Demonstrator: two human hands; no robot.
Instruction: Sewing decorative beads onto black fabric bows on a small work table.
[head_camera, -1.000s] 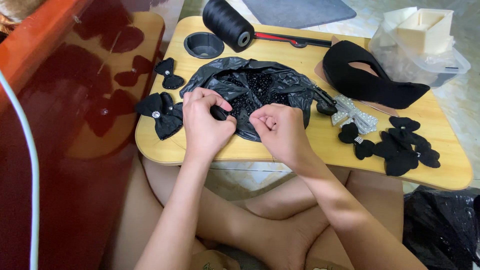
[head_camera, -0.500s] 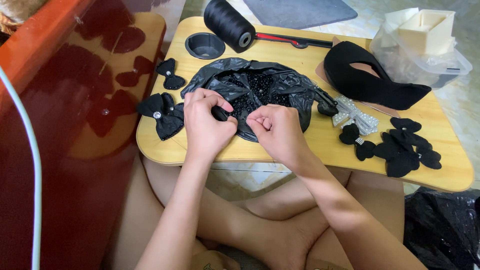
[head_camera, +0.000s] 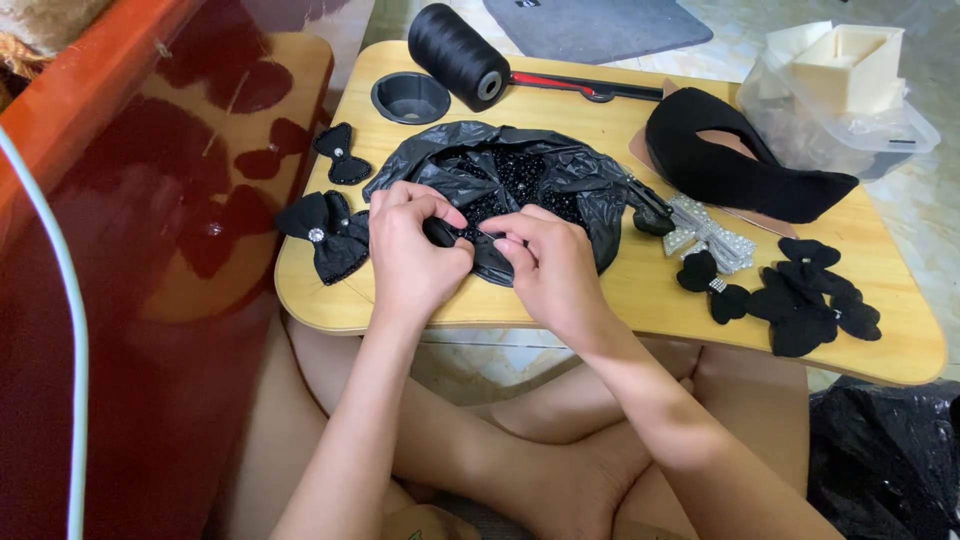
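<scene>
Legs: bare, crossed beneath the near edge of the lap table (head_camera: 620, 300); a black plastic bag (head_camera: 885, 455) lies on the floor at the far right, beside the knee.
Left hand (head_camera: 412, 255): resting at the near rim of the black bead bag (head_camera: 590, 195); fingers curled in tight, thumb and fingertips pinched on a small black piece (head_camera: 440, 233); what that piece is cannot be told.
Right hand (head_camera: 550, 265): just beside the left, knuckles almost touching it; fingers bent and pinched at the same small black piece; how much of it they grip cannot be told.
Black bead bag: crumpled plastic, opened out on the table's middle, small black beads (head_camera: 515, 180) showing inside; both hands work over its near edge.
Left of the hands: a black fabric bow with a sparkling centre (head_camera: 322, 235) at the table edge; a smaller black bow (head_camera: 340, 158) behind it.
Right of the bag: a silver rhinestone bow (head_camera: 708, 232); a cluster of black bows (head_camera: 800, 295) near the right edge.
Further back: a black high-heeled shoe (head_camera: 740, 160) lying on its side; a round cup recess (head_camera: 410, 97) in the tabletop; a spool of black thread (head_camera: 458, 55) tipped over beside it.
Farthest: a clear plastic box (head_camera: 850, 90) holding a cream-coloured container, at the right corner.
Left side: a glossy red wooden surface (head_camera: 150, 300), a white cable (head_camera: 60, 300) running along it.
</scene>
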